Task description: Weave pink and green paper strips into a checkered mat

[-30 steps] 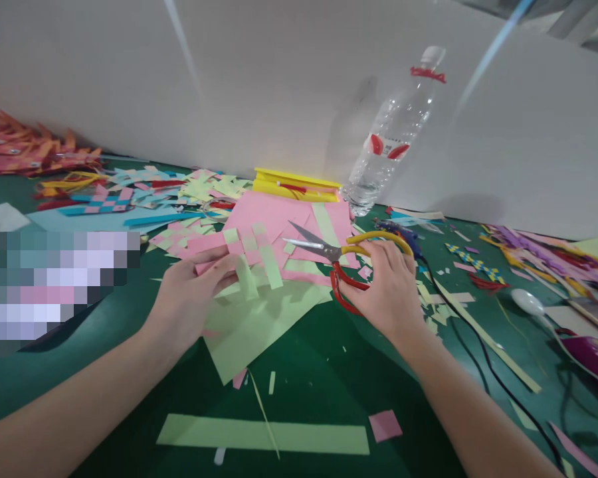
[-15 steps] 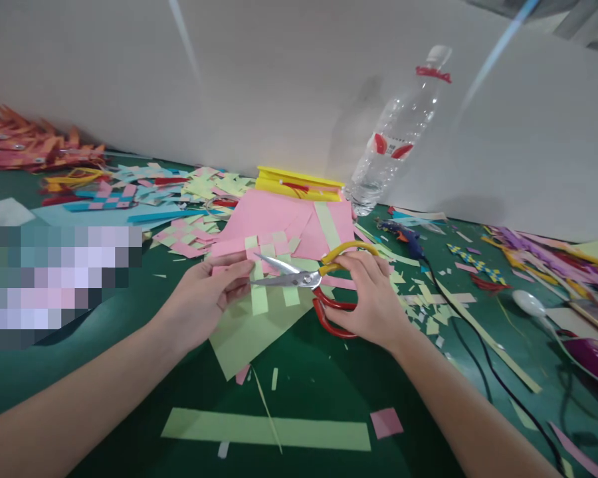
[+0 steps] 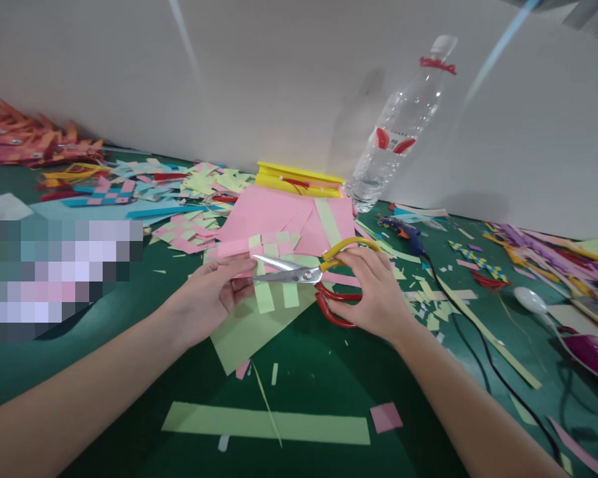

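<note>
My right hand [image 3: 373, 285] grips scissors [image 3: 306, 275] with one yellow and one red handle. Their blades point left, slightly apart, across a woven piece of pink and pale green paper strips [image 3: 274, 249]. Between the thumb and fingers of my left hand [image 3: 209, 292], the left edge of that woven paper is pinched, close to the blade tips. Green strip ends hang below the blades. Behind and under the weave lie a pink sheet [image 3: 274, 209] and a pale green sheet [image 3: 244, 342].
A clear bottle [image 3: 398, 133] leans at the wall beside a yellow folded piece [image 3: 299, 179]. A hot glue gun [image 3: 401, 232] trails a black cord on the right. Paper scraps [image 3: 219, 179] lie at the back left; a green strip [image 3: 264, 423] and pink square [image 3: 386, 417] lie in front.
The scissor blades have closed somewhat, over the green strips. The lower strip ends have tilted, and the whole view has shifted slightly.
</note>
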`<state>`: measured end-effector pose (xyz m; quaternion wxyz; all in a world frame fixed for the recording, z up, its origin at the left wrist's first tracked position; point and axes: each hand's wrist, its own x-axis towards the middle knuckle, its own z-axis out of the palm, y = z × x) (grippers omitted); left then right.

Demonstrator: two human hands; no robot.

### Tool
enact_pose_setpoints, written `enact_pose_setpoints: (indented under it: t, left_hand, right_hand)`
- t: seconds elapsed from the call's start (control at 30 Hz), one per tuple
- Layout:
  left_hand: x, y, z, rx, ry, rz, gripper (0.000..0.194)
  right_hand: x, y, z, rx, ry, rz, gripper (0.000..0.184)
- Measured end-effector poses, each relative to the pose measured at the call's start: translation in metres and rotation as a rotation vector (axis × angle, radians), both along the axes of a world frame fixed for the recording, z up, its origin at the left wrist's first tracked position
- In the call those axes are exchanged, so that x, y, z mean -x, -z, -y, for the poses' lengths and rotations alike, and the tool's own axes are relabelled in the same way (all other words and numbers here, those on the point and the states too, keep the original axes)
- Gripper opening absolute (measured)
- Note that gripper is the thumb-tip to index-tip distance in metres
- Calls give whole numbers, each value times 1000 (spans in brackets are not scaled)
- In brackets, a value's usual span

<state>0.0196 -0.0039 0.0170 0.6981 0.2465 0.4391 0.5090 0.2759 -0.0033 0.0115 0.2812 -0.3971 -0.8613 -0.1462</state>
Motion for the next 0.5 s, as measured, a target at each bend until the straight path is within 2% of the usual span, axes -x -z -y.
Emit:
enact_pose_setpoints:
  t: [0.17,0.5]
  left_hand:
    - [2,-1,0,0,28,43,18]
    - [0,2,-1,31,-13,43,20]
  right_hand:
    - [-2,0,-1,-56,-3,3,48]
    - [-2,-1,-1,-211,-35,33,44]
